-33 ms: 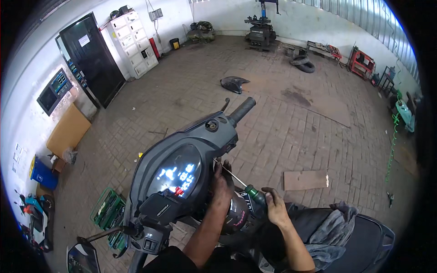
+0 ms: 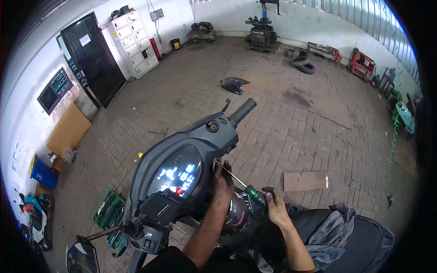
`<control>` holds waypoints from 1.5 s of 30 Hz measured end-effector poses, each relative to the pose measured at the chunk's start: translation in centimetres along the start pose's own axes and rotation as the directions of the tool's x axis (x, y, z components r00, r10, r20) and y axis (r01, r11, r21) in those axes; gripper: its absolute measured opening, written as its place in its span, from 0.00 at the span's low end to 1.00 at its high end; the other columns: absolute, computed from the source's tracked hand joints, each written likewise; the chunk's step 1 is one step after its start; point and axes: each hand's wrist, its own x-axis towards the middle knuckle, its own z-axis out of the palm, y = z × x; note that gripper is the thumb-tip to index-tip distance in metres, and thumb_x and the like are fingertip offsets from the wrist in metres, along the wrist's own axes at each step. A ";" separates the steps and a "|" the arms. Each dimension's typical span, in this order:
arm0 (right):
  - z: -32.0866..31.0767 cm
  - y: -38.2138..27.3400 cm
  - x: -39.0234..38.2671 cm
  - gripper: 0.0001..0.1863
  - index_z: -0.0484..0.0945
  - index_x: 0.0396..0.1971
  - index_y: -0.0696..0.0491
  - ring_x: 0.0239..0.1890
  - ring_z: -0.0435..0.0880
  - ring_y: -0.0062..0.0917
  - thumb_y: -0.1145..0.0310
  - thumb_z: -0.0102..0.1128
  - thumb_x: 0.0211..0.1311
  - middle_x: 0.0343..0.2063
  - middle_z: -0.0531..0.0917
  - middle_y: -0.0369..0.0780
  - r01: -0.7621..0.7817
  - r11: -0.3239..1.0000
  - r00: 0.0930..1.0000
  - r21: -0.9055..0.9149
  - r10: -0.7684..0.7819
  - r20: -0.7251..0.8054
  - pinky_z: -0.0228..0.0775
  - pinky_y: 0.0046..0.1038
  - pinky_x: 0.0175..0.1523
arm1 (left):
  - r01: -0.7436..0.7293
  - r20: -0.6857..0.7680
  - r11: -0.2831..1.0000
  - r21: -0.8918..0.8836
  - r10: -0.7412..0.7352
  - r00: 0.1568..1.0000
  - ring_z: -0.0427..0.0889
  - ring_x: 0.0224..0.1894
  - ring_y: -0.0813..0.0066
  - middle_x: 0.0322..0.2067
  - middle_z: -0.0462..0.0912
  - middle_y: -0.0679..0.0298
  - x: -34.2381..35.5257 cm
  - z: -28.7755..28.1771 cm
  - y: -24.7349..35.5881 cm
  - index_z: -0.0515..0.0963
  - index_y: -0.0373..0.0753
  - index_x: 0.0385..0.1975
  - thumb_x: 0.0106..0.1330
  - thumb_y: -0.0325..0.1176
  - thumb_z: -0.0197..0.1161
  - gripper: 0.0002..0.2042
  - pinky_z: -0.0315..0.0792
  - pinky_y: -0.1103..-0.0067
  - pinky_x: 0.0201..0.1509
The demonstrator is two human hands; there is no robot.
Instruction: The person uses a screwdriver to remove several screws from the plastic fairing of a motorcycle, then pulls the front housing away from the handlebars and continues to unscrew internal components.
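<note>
My right hand [image 2: 276, 209] is closed round the green handle of a screwdriver [image 2: 255, 194]. Its thin metal shaft slants up and left to the inner edge of a scooter's handlebar cover [image 2: 210, 141]. My left hand [image 2: 221, 185] reaches up beside that cover, with its dark-smudged fingers closed over the shaft near the tip. The tip itself and whatever it meets are hidden. Just left of my left hand is the lit instrument display [image 2: 175, 175], with a red key-like piece at its lower edge. A rounded dark panel [image 2: 237, 214] sits below my hands.
A grey cloth [image 2: 334, 232] lies on the scooter seat [image 2: 371, 236]. Left of the scooter stands a green tool tray [image 2: 107, 209]. Flat cardboard [image 2: 305, 181] and a dark body panel [image 2: 234, 84] lie on the brick floor. A mirror [image 2: 83, 258] juts out at lower left.
</note>
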 end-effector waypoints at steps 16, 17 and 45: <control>-1.3 -3.1 0.8 0.19 0.72 0.44 0.60 0.43 0.77 0.44 0.62 0.56 0.57 0.37 0.78 0.52 -0.138 0.990 0.976 0.016 0.133 0.173 0.66 0.30 0.49 | 0.190 0.068 0.878 0.440 -0.244 0.967 0.73 0.45 0.62 0.44 0.71 0.61 -5.0 0.0 0.3 0.63 0.42 0.55 0.61 0.38 0.58 0.22 0.71 0.67 0.48; -1.1 -3.1 0.5 0.20 0.72 0.45 0.60 0.44 0.77 0.44 0.63 0.57 0.56 0.38 0.78 0.52 0.011 0.997 0.990 -0.070 -0.001 0.142 0.67 0.30 0.50 | 0.195 0.058 0.879 0.434 -0.243 0.968 0.73 0.44 0.63 0.44 0.71 0.61 -4.9 -0.2 0.2 0.64 0.42 0.55 0.61 0.38 0.59 0.22 0.71 0.67 0.48; -1.5 0.7 -17.4 0.24 0.66 0.44 0.58 0.40 0.74 0.50 0.69 0.62 0.47 0.36 0.76 0.54 0.177 0.801 0.876 -0.572 0.137 0.462 0.67 0.40 0.46 | 0.064 -0.050 0.621 0.781 -0.041 0.998 0.71 0.48 0.66 0.47 0.73 0.58 -21.3 -11.2 6.6 0.68 0.34 0.49 0.67 0.48 0.48 0.23 0.62 0.75 0.55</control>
